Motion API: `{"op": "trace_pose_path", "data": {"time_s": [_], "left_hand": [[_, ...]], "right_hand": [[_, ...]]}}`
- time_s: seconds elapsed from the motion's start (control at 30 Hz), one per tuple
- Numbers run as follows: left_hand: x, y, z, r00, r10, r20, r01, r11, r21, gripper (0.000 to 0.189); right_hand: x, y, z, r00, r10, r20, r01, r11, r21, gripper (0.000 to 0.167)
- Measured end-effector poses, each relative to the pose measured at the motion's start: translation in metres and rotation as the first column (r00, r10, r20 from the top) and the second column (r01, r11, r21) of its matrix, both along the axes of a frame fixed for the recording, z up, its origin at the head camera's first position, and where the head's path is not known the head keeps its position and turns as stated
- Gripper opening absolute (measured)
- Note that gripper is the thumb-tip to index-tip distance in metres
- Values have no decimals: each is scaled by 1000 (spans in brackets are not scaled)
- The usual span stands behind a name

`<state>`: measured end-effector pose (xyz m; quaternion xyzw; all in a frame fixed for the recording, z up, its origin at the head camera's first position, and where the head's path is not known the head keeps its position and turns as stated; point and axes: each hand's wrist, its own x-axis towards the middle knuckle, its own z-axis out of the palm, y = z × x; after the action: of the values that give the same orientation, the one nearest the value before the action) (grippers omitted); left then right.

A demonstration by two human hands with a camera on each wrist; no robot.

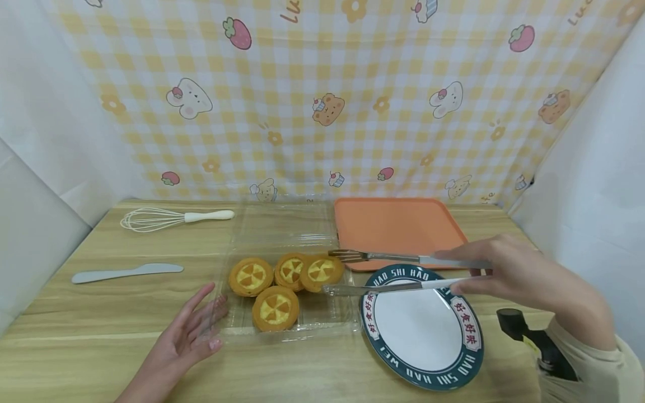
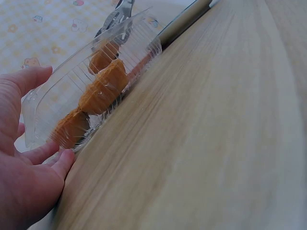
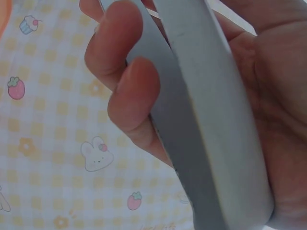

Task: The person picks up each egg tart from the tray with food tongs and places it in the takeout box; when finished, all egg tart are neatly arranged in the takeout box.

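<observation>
My right hand point(image 1: 524, 280) holds food tongs point(image 1: 388, 257) by their pale grey handles, fingers curled round them in the right wrist view. The arms of the tongs are spread, their metal tips on either side of the rightmost egg tart point(image 1: 321, 271). That tart leans on a neighbouring tart point(image 1: 290, 270) inside a clear plastic box point(image 1: 322, 324) with its lid folded back. Two more tarts, one at the left point(image 1: 251, 276) and one in front point(image 1: 275, 309), lie in the box. My left hand point(image 1: 178, 341) is at the box's left side, fingers loosely extended, fingertips right at its wall.
A white plate with a green lettered rim point(image 1: 428, 378) stands right of the box, under the tongs. Behind it lies an orange tray point(image 1: 398, 224). A whisk point(image 1: 176, 217) and a pale plastic knife point(image 1: 128, 272) lie on the left of the wooden table point(image 1: 60, 336).
</observation>
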<state>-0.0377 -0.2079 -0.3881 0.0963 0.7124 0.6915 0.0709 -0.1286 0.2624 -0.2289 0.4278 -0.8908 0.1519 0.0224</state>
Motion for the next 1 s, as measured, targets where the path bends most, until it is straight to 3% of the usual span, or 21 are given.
{"op": "trace_pose_path", "data": {"time_s": [0.43, 0.7, 1.0], "left_hand": [[0, -2, -1, 1000, -7, -17, 7, 1000, 1, 73], [0, -2, -2, 999, -13, -29, 13, 1000, 8, 73], [-1, -1, -3, 999, -22, -33, 23, 999, 28, 73]], "right_hand": [[2, -6, 3, 996, -20, 87, 18, 1000, 24, 45], [-4, -12, 15, 993, 75, 89, -80, 996, 50, 43], [-8, -25, 30, 987, 82, 139, -101, 985, 140, 45]]}}
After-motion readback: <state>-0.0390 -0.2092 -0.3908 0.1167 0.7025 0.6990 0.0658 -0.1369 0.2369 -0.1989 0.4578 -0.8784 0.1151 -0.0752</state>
